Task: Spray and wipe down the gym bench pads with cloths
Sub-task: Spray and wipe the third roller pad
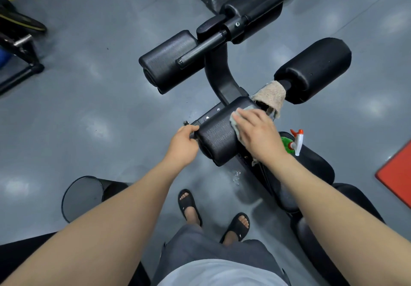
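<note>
Wipe in progress on near roller pad (219, 138); remaining pads unconfirmed.
Right hand (255, 132), fingers flat, presses grey cloth (233, 118) onto this cylindrical, grained black pad; left hand (182, 141) fingers clenched round its left end. Spray bottle (293, 143) rests right, on seat pad (315, 161); 3 rollers likely remain.

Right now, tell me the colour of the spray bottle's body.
The spray bottle is green, best seen in the head view.

Spray bottle (294, 143) and beige cloth (269, 97) on bench (317, 166)
</note>
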### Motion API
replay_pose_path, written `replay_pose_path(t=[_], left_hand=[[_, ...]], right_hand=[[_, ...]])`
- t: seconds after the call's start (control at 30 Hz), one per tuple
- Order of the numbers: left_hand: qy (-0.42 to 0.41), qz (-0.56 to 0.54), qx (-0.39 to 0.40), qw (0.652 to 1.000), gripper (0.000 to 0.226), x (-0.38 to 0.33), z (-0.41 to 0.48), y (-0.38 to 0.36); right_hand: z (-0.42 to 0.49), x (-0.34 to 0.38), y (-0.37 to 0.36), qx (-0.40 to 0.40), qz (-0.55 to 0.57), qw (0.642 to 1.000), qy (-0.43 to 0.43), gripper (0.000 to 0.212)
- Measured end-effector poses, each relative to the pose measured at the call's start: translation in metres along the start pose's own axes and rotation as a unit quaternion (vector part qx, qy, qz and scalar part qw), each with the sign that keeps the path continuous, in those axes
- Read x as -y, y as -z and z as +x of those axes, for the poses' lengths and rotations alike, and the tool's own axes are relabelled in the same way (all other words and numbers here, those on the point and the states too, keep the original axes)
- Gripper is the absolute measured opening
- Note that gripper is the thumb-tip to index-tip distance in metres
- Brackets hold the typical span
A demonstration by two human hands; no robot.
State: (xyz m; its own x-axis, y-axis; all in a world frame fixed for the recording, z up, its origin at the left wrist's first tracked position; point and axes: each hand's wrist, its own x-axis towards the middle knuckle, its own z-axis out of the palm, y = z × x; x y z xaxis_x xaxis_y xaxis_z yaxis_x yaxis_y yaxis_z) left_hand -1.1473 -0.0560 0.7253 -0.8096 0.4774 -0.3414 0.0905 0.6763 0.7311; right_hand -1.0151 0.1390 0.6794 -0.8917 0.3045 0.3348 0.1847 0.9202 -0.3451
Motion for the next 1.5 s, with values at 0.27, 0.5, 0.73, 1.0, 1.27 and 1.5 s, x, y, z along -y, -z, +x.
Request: replay_pose_path(t=[0.27, 0.5, 0.73, 1.0, 1.27, 1.5], left_hand=[[-0.008, 0.011, 0.019, 1.000, 0.057, 0.009, -0.001, 0.005], [-0.019, 0.052, 0.020, 0.998, 0.056, 0.009, 0.002, 0.004], [-0.042, 0.063, 0.021, 0.997, 0.052, 0.006, -0.005, 0.004], [-0.063, 0.096, 0.036, 0.993, 0.050, 0.010, -0.008, 0.008], [-0.101, 0.152, 0.039, 0.982, 0.054, 0.006, -0.017, 0.010], [-0.111, 0.146, 0.031, 0.983, 0.053, 0.009, -0.022, 0.007]], right_hand=[[0.003, 0.053, -0.019, -0.034, 0.002, 0.998, -0.055, 0.027], [-0.003, 0.062, -0.018, 0.008, 0.014, 0.997, 0.072, 0.036], [0.020, 0.006, 0.002, -0.038, 0.045, 0.992, -0.115, 0.026], [-0.017, 0.067, -0.026, 0.040, 0.099, 0.994, 0.023, 0.052], [-0.004, 0.023, -0.008, 0.042, -0.007, 0.998, 0.035, 0.053], [0.011, 0.024, 0.002, 0.016, -0.017, 0.994, -0.107, 0.052]])
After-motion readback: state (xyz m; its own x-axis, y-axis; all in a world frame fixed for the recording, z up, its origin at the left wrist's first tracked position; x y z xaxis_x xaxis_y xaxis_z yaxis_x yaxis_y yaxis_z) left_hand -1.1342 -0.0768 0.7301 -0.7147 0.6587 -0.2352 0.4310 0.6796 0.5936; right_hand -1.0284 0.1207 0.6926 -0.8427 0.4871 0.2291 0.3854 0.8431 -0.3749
